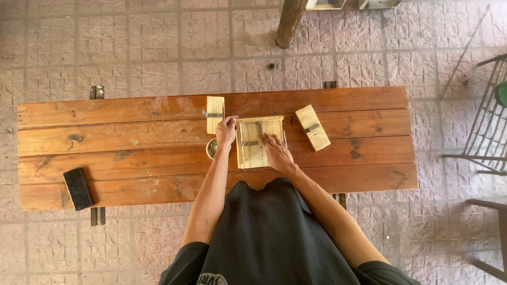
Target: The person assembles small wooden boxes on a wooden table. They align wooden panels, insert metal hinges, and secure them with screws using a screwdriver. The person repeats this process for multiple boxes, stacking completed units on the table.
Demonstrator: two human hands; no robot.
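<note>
A pale wooden piece (256, 142) with metal brackets lies in the middle of the brown plank table (132, 142). My left hand (227, 131) grips its upper left corner, fingers curled. My right hand (275, 150) rests flat on its right side, fingers spread, pressing it down. A second pale block (215, 114) with a metal bracket lies just left of my left hand. A third block (312, 127) with a metal strip lies tilted to the right. A small round container (211, 148) sits under my left wrist, partly hidden.
A black rectangular object (78, 188) lies at the table's near left. A wooden post (289, 24) stands beyond the table on the paved floor. Metal chair frames (488, 126) stand at the right.
</note>
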